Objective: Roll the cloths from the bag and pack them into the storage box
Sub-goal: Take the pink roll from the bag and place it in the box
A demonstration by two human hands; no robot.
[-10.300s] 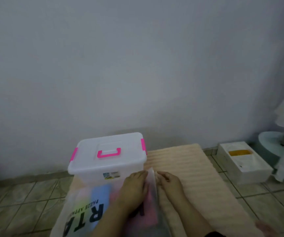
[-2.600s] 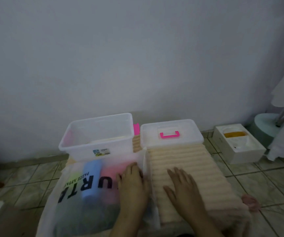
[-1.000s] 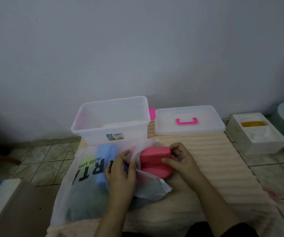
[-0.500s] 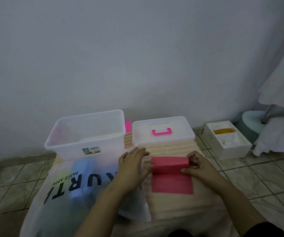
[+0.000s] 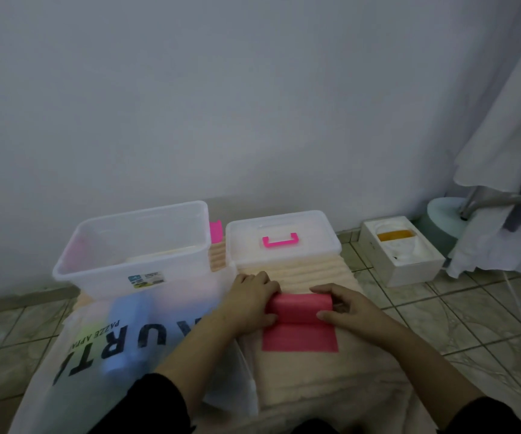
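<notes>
Fingers of both hands are curling over the ends of the pink cloth, thumbs tucking under the rolled part: left hand is gripping the roll's left end, right hand is gripping the right end, clamped on fabric rather than hovering. The cloth is lying on the cream ribbed mat, partly rolled; the roll is sitting at the far edge and a flat square tail is trailing toward the person. Judgement: step in hand is rolling the first cloth, task is early. The cloth is looking thin, light and limp, so it is likely telescoping or loosening if only one end gets driven; best hold is at both ends of the roll with even pressure, and later a wrap-around grip at mid-roll for the carry so it is not unwinding. The ribbed mat is probably giving useful friction under the tail. Left of the mat, the translucent plastic bag with dark lettering is lying flat, a blue cloth showing through it, other colours inside too blurred to name. Behind the bag the clear storage box is standing open; whether anything is packed inside I cannot tell. Its lid with pink handle is lying just beside it on the mat's far end.
</notes>
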